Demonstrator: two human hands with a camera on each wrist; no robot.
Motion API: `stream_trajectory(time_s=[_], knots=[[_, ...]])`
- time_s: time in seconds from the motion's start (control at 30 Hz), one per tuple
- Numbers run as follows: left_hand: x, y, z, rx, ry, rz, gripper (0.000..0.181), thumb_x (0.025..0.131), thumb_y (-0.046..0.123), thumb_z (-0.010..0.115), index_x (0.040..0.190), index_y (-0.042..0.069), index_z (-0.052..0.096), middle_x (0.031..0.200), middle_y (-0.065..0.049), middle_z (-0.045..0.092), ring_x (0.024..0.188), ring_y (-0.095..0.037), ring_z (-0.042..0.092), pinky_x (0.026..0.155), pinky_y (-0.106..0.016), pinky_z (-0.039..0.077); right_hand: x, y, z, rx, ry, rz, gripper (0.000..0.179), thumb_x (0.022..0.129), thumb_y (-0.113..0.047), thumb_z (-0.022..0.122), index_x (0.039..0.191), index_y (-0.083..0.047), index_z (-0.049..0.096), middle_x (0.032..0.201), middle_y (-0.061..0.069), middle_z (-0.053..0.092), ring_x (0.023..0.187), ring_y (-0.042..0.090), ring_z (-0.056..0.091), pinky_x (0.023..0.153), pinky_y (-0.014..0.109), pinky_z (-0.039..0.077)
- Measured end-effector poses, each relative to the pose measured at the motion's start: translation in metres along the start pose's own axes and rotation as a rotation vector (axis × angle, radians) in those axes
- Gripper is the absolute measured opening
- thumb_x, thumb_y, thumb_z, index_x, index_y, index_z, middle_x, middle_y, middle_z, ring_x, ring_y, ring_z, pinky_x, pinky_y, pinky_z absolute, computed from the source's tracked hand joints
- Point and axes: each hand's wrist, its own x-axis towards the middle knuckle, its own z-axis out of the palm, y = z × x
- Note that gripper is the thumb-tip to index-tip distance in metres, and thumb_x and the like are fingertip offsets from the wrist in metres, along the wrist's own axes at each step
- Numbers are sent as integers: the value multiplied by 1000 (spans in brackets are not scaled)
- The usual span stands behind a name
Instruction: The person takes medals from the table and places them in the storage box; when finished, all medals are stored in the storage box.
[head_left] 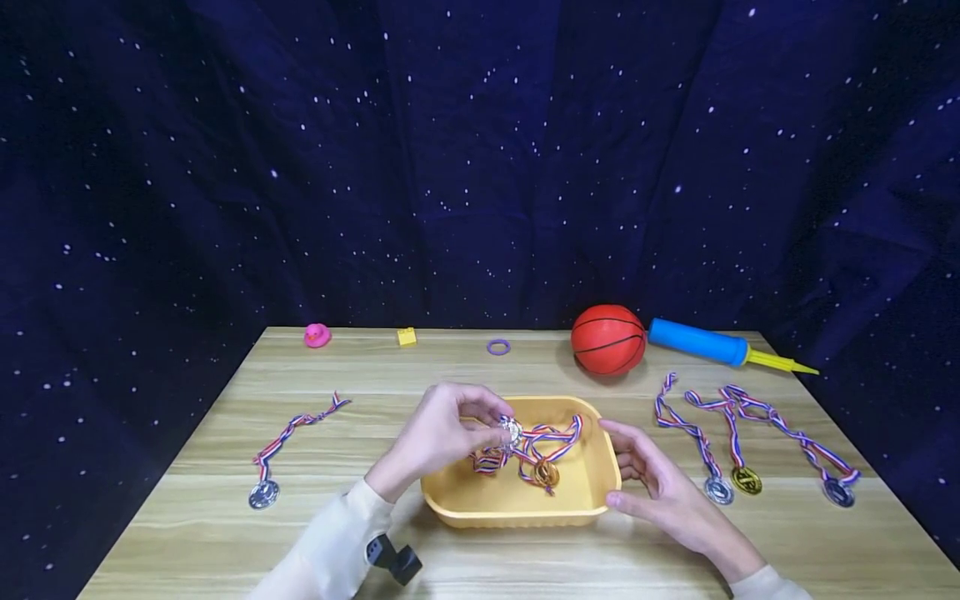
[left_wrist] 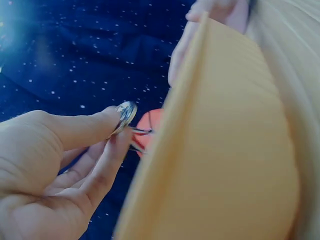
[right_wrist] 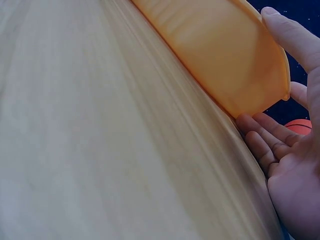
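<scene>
We look down at a wooden desk where a person works at a yellow tray, its long axis running left to right. The left hand comes in over the tray's left side and pinches a silver medal between thumb and fingers. In the left wrist view this medal stands nearly edge-on to us, beyond the tray's rim.

The relation that matters most, we judge, is this: the pinched medal sits at the left hand's fingertips, above the tray's interior, with striped ribbons spreading rightward from beside it. A bronze-coloured medal lies in the tray, to the right of the pinched one and nearer to us. We cannot tell which ribbon belongs to which medal.

The right hand is spread at the tray's right end, thumb at the near corner, holding no medal. Well to its right, on the desk, lie two more silver medals with a gold medal between them. One silver medal on the left is nearer the left hand.
</scene>
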Motion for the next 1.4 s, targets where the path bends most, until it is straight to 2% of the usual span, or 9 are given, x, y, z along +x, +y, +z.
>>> stream_trajectory(time_s=[0.23, 0.4, 0.5, 0.63, 0.83, 1.0, 1.07, 1.23, 1.4], knots=[[-7, -14, 14, 191, -77, 12, 26, 79, 9, 101, 98, 17, 86, 85, 10, 80, 77, -7, 76, 79, -29, 64, -1, 0, 0, 0, 1, 0, 84, 100, 4, 77, 171, -13, 37, 148, 28, 57, 117, 29, 69, 104, 25, 58], [-8, -16, 20, 245, -94, 27, 26, 76, 8, 103, 93, 17, 85, 81, 12, 80, 71, -3, 74, 73, -26, 64, -1, 0, -1, 0, 0, -12, 84, 99, 5, 77, 171, -13, 37, 149, 28, 57, 117, 29, 70, 104, 25, 58], [-9, -17, 23, 245, -107, 29, 25, 77, 5, 102, 94, 14, 85, 82, 8, 81, 71, -2, 74, 68, -22, 64, 0, 0, -1, -1, -2, -14, 84, 99, 5, 77, 171, -13, 37, 149, 28, 57, 117, 29, 70, 105, 25, 57], [-9, -16, 24, 299, -130, 65, 27, 79, 0, 99, 101, 5, 85, 87, -3, 83, 73, -6, 76, 70, -21, 64, 0, 2, -1, 2, -2, 0, 84, 99, 5, 77, 171, -13, 37, 149, 28, 58, 118, 29, 70, 105, 25, 57], [-8, -12, 24, 428, -104, 114, 26, 83, -1, 95, 105, 3, 84, 93, -11, 84, 83, -23, 80, 78, -33, 68, 0, 4, 0, 19, -4, -2, 84, 98, 6, 77, 171, -11, 37, 149, 29, 58, 118, 29, 70, 104, 26, 58], [-7, -10, 14, 369, -51, 125, 25, 85, -3, 92, 109, 2, 84, 97, -11, 83, 88, -31, 80, 78, -42, 70, 0, 2, 0, 12, -3, -14, 84, 99, 6, 76, 171, -10, 36, 147, 30, 58, 117, 29, 69, 104, 26, 58], [-7, -7, 8, 344, -22, 125, 27, 85, -2, 92, 110, 4, 84, 98, -7, 84, 90, -28, 80, 77, -38, 69, 0, 2, -1, 14, -1, -8, 84, 99, 6, 76, 171, -10, 37, 146, 29, 58, 117, 29, 69, 104, 26, 58], [-9, -1, -14, 303, 53, 139, 30, 88, 5, 93, 116, 10, 85, 109, -1, 84, 98, -25, 81, 84, -31, 68, 0, 3, 0, 20, 2, -10, 85, 98, 6, 77, 171, -11, 37, 146, 28, 58, 116, 28, 69, 103, 26, 58], [-17, -1, -40, 300, 140, 204, 41, 87, 7, 95, 125, 13, 83, 123, 2, 82, 108, -22, 79, 93, -35, 68, -1, 4, -1, 15, 5, -5, 85, 98, 5, 77, 171, -12, 37, 146, 28, 59, 116, 28, 69, 103, 25, 57]])
